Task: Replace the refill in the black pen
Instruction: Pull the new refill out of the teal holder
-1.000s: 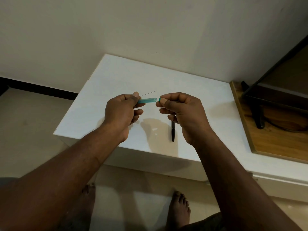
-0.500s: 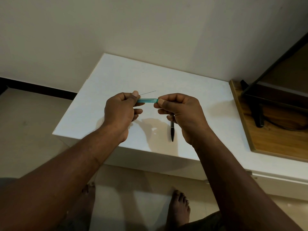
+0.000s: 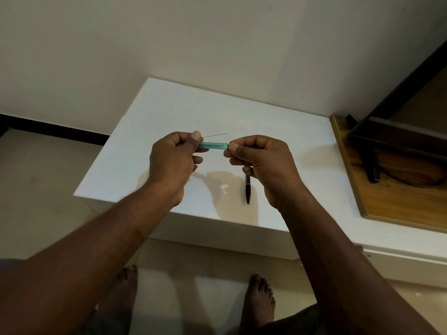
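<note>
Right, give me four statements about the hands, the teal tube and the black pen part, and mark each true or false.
1. Both hands, left hand and right hand, hold the teal tube by its ends. True.
2. The black pen part is gripped in the left hand. False: it lies on the white table, beside the right hand.
3. The teal tube is held level, above the table. True.
4. The teal tube rests on the wooden board. False: it is in the hands, well away from the board.
</note>
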